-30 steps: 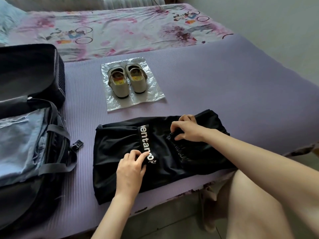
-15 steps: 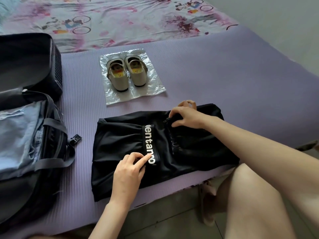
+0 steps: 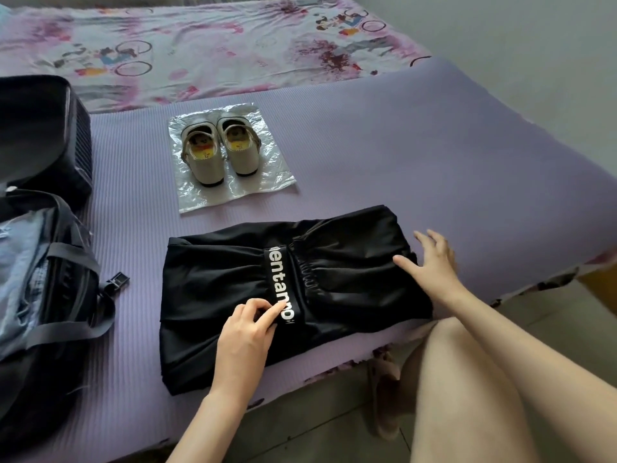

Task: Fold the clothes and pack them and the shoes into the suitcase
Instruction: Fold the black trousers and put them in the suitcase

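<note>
- The black garment of smooth fabric, with a gathered elastic waist and a white-lettered band across it, lies on the purple ribbed mat near the front edge of the bed. It is already doubled into a rough rectangle, so I judge the folding to be under way and not finished.
- The left hand sits on the near end of the lettered band with its fingers bent, index tip and thumb meeting there. I cannot tell whether it pinches a bit of cloth or only presses. Either way it seems meant to anchor the middle so the slippery fabric does not slide.
- The right hand is spread wide, fingers straight and gripping nothing, at the garment's right edge. It is probably there to smooth that side or to get under it for the next fold. The two hands are well apart, one at the centre and one at the end.
- A pair of pale slip-on shoes with bright printed insoles stands side by side on a crinkled clear plastic sheet farther back. The sheet likely keeps the soles off the bedding.
- The dark soft-sided suitcase lies open at the left, its lid thrown back. Light blue denim is already inside under grey straps, a loose buckle lying on the mat beside it.
- The shoes and this garment remain to be packed.
</note>
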Motion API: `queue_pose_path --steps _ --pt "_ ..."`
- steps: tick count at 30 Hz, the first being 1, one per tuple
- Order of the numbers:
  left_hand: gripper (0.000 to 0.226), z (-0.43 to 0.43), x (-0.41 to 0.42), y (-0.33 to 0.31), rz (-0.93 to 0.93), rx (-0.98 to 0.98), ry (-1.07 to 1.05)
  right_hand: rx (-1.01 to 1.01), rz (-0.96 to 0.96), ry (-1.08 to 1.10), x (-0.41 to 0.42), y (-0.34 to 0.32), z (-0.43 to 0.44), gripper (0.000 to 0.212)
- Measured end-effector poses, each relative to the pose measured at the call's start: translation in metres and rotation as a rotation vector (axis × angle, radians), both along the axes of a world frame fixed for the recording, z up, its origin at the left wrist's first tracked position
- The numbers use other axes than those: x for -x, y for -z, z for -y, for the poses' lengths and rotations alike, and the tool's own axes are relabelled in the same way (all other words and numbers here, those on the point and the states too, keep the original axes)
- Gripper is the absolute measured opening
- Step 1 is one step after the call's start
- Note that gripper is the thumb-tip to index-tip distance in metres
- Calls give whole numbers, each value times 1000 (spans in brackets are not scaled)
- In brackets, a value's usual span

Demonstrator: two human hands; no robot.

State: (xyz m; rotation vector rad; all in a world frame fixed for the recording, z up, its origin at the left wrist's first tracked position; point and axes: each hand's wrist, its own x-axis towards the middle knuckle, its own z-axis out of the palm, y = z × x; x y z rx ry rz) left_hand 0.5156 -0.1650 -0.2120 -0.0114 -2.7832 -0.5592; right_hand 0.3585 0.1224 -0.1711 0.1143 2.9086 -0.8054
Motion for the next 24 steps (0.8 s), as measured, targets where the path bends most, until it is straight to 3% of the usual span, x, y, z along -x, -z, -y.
queue_pose_path --steps 3,8,13,16,19,21,24 --pt "41 0 -3 -3 45 9 -29 217 107 148 -4 2 -8 65" --pt "54 -31 12 -36 53 -100 -21 397 205 280 1 10 -14 54" --pt "58 -68 43 -32 508 112 167 654 269 309 -6 5 -17 23" --pt "51 -65 47 -26 580 143 192 790 232 322 -10 -7 -13 16" --pt "45 -56 46 -36 533 -173 140 913 200 284 -14 -31 0 19" --pt "39 -47 40 -49 378 -474 23 977 172 229 -18 -52 17 17" --pt "35 -19 23 -67 192 -751 -142 1063 140 133 -26 -84 58 10"
